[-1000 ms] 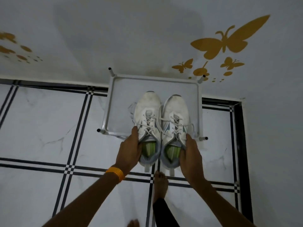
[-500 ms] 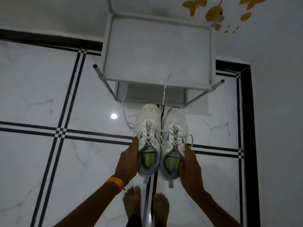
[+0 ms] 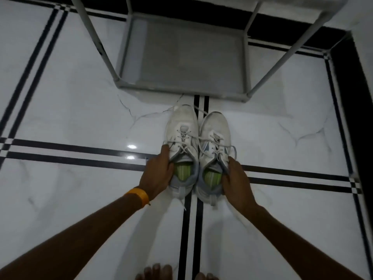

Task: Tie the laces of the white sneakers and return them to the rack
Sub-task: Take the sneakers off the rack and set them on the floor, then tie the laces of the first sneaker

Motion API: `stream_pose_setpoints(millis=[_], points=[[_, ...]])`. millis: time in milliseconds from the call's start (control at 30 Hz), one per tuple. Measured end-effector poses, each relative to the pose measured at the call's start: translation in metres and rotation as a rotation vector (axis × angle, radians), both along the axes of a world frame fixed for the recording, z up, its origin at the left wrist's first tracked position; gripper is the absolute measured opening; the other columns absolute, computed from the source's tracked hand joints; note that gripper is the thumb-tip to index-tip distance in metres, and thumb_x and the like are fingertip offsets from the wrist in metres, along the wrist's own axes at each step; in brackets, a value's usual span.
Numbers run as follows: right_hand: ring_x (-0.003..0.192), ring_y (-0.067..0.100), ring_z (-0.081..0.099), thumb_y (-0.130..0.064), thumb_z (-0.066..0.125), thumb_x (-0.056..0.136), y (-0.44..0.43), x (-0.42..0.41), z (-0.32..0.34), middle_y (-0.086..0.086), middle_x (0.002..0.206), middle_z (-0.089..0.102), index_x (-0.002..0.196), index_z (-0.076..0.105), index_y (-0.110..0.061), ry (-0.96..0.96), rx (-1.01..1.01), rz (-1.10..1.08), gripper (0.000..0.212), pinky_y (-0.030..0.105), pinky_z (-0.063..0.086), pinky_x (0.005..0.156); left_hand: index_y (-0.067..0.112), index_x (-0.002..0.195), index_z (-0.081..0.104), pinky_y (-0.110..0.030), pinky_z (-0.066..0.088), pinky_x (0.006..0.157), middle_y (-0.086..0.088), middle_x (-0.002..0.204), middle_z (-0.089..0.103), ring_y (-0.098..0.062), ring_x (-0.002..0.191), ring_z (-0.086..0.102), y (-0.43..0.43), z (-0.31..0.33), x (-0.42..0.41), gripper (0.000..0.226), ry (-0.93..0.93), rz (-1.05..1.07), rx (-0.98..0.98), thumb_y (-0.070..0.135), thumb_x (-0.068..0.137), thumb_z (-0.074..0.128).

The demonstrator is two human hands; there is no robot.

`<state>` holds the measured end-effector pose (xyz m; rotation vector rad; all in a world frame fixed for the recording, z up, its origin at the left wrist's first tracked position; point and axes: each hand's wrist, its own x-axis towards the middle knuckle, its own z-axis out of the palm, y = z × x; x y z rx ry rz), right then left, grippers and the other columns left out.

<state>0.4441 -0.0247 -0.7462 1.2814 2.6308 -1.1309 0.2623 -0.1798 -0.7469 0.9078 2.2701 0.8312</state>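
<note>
Two white sneakers with green insoles sit side by side, toes pointing at the rack. My left hand (image 3: 158, 174) grips the left sneaker (image 3: 182, 136) at its collar. My right hand (image 3: 235, 178) grips the right sneaker (image 3: 215, 136) the same way. Their white laces hang loose and untied, one strand trailing past the toes onto the floor. The grey metal shoe rack (image 3: 181, 89) stands just beyond the toes, its lower shelf bare. I cannot tell whether the soles touch the floor.
White marble floor tiles (image 3: 70, 110) with black double lines spread all around. A black border strip (image 3: 343, 57) runs along the wall at the right and behind the rack. My bare toes (image 3: 155, 272) show at the bottom edge.
The sneakers have come off the rack's top shelf and down to floor level in front of the rack. Both hands kept their hold. The view tilted downward.
</note>
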Motion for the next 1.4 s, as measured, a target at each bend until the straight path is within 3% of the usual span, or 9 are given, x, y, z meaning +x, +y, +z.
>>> stream_pose_setpoints(millis=[100,200,267,400,567,700,800,1133,1400], points=[[0.112,0.031,0.057,-0.013,0.05,0.093,0.001,0.001,-0.003,0.012,0.121,0.056,0.135,0.043,-0.007,-0.091,0.028,0.045,0.043,0.027,0.042,0.085,0.006,0.13,0.041,-0.007,0.037,0.051,0.011,0.077,0.053,0.003,0.057,0.044,0.002,-0.016,-0.007,0.037,0.06,-0.051,0.08,0.015,0.095,0.05],[0.112,0.029,0.056,-0.053,0.049,0.089,0.01,-0.008,0.036,0.008,0.125,0.049,0.143,0.034,-0.016,-0.367,0.426,0.058,0.066,0.039,0.049,0.078,0.021,0.123,0.046,-0.011,0.034,0.047,0.017,0.065,0.05,0.001,0.056,0.051,-0.005,-0.019,-0.015,0.031,0.116,-0.091,0.091,0.037,0.097,0.048],[0.103,0.025,0.058,-0.049,0.052,0.09,0.012,-0.033,0.062,0.004,0.12,0.054,0.134,0.046,-0.018,-0.136,0.506,-0.008,0.055,0.038,0.049,0.076,0.029,0.113,0.051,-0.012,0.031,0.054,0.016,0.067,0.051,-0.001,0.061,0.052,-0.006,-0.024,-0.026,0.027,0.221,-0.061,0.131,0.049,0.096,0.043],[0.078,0.021,0.069,-0.039,0.062,0.089,0.005,-0.097,0.059,0.005,0.086,0.073,0.09,0.073,-0.014,0.008,-0.062,0.085,0.028,0.035,0.055,0.072,0.021,0.094,0.058,-0.027,0.043,0.063,0.004,0.086,0.051,-0.014,0.073,0.052,0.006,-0.028,-0.042,0.018,0.322,-0.17,0.202,0.036,0.097,0.049],[0.062,0.019,0.065,-0.018,0.07,0.085,-0.003,-0.121,0.026,0.013,0.073,0.071,0.067,0.07,-0.007,0.004,-0.117,0.056,0.021,0.027,0.052,0.061,0.017,0.084,0.048,-0.042,0.05,0.063,-0.002,0.079,0.059,-0.022,0.069,0.055,0.017,-0.016,-0.04,0.016,0.16,-0.158,0.209,0.024,0.099,0.046],[0.051,0.015,0.052,-0.006,0.052,0.094,-0.001,-0.113,0.033,0.011,0.068,0.06,0.092,0.064,0.005,0.226,-0.676,-0.35,0.016,0.024,0.047,0.046,0.009,0.087,0.054,-0.049,0.056,0.077,-0.016,0.088,0.064,-0.027,0.076,0.058,0.015,-0.006,-0.034,0.016,-0.174,0.104,0.141,0.022,0.095,0.047],[0.05,0.013,0.04,-0.007,0.045,0.096,-0.007,-0.1,0.029,0.004,0.062,0.049,0.078,0.054,-0.008,0.358,-0.871,-0.451,0.02,0.022,0.037,0.046,0.0,0.074,0.063,-0.043,0.057,0.072,-0.024,0.078,0.062,-0.032,0.072,0.058,0.015,-0.006,-0.026,0.034,-0.218,0.145,0.145,0.034,0.081,0.06],[0.06,0.01,0.061,-0.028,0.088,0.064,-0.011,-0.081,0.012,0.001,0.066,0.069,0.064,0.067,-0.016,0.168,-0.018,-0.051,0.024,0.02,0.048,0.055,0.008,0.055,0.06,-0.013,0.043,0.044,-0.002,0.055,0.061,-0.01,0.05,0.056,0.021,-0.005,-0.013,0.035,-0.172,0.295,0.192,0.024,0.06,0.091],[0.06,0.015,0.064,-0.033,0.09,0.058,-0.007,-0.081,0.013,0.009,0.067,0.071,0.066,0.072,-0.008,0.103,0.02,-0.04,0.032,0.022,0.045,0.05,0.012,0.062,0.066,-0.023,0.054,0.053,-0.001,0.066,0.068,-0.011,0.06,0.066,0.019,-0.005,-0.005,0.032,-0.061,0.284,0.192,0.03,0.057,0.092]])
